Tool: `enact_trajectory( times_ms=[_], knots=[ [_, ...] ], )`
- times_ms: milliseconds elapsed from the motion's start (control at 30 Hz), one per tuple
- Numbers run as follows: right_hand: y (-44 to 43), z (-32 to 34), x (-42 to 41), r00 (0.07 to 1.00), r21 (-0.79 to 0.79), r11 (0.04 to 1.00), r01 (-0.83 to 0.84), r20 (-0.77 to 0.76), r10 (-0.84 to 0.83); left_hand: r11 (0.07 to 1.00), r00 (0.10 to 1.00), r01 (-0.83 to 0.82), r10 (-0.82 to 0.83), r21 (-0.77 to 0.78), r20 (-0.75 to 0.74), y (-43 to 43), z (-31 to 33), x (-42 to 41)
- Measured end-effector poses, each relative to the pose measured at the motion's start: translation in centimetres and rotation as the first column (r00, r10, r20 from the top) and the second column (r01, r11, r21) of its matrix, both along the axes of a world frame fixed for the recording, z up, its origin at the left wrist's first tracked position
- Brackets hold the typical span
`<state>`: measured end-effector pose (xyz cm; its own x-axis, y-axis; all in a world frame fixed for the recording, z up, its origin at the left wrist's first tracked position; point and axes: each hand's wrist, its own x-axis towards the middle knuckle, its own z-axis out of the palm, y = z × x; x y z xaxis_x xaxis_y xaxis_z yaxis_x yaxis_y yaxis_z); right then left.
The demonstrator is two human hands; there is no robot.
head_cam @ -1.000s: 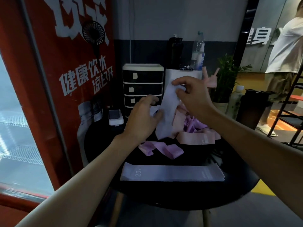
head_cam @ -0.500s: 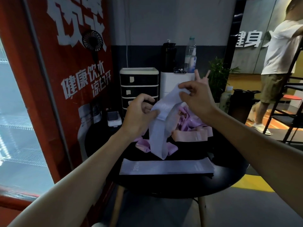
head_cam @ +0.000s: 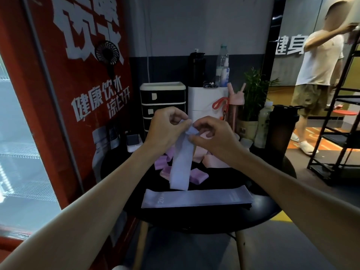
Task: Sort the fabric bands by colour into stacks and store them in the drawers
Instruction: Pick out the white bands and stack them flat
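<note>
A lavender fabric band (head_cam: 181, 164) hangs down over the round black table (head_cam: 272, 209). My left hand (head_cam: 165, 127) and my right hand (head_cam: 212, 135) both pinch its top end, close together. Beneath it a second lavender band (head_cam: 196, 197) lies flat near the table's front edge. Behind the hanging band sits a loose pile of purple bands (head_cam: 196, 175) and pink bands (head_cam: 214, 162). A black drawer unit with a white top (head_cam: 162, 98) stands at the back of the table, its drawers closed.
A white box (head_cam: 204, 102) stands beside the drawers with a dark bottle and a clear water bottle (head_cam: 223, 69) on it. A pink bottle (head_cam: 234, 112), a plant (head_cam: 253, 96) and a black shaker (head_cam: 282, 125) crowd the right. A person (head_cam: 317, 75) stands by a black rack (head_cam: 342, 133).
My hands have drawn together at the top of the lavender band, which now hangs straighter and lower. The view has shifted slightly.
</note>
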<state>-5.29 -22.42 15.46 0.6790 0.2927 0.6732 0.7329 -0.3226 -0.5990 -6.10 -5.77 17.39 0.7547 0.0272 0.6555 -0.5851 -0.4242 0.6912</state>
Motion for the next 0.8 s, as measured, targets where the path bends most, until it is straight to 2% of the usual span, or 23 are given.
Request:
enact_trajectory(
  times_ms=[167, 300, 367, 433, 500, 633, 700, 800],
  knots=[
    [0.4, -0.1, 0.1, 0.987, 0.036, 0.993, 0.109, 0.113, -0.112, 1.000, 1.000, -0.029, 0.029, 0.010, 0.003, 0.2, -0.1, 0.0],
    [0.4, -0.1, 0.5, 0.974, 0.065, 0.980, 0.187, 0.115, -0.194, 0.979, 0.981, -0.193, 0.191, 0.059, 0.038, 0.3, -0.5, -0.3],
    [0.5, 0.0, 0.6, 0.976, 0.126, 0.973, 0.196, 0.075, -0.206, 0.980, 0.983, -0.180, 0.183, 0.090, -0.030, 0.3, -0.7, -0.4],
    [0.7, 0.0, 0.5, 0.975, 0.152, 0.969, 0.195, 0.075, -0.208, 0.990, 0.986, -0.095, 0.108, 0.108, -0.124, 0.0, -0.7, -0.7],
    [1.0, 0.0, 0.2, 0.981, 0.138, 0.978, 0.153, 0.095, -0.167, 0.998, 0.978, -0.031, 0.041, 0.051, -0.205, -0.4, -0.4, -0.9],
    [1.6, 0.1, -0.4, 0.989, 0.107, 0.993, 0.044, 0.137, -0.059, 0.983, 0.945, 0.037, -0.092, -0.178, -0.315, -1.0, 0.3, -1.5],
    [1.6, 0.2, -0.4, 0.986, 0.091, 0.996, 0.021, 0.162, -0.036, 0.979, 0.950, 0.025, -0.087, -0.205, -0.300, -0.8, 0.3, -1.3],
    [1.4, 0.4, -0.3, 0.996, 0.141, 0.988, 0.068, 0.045, -0.075, 0.979, 0.952, -0.004, -0.059, -0.205, -0.299, -0.5, 0.4, -1.6]
  ],
)
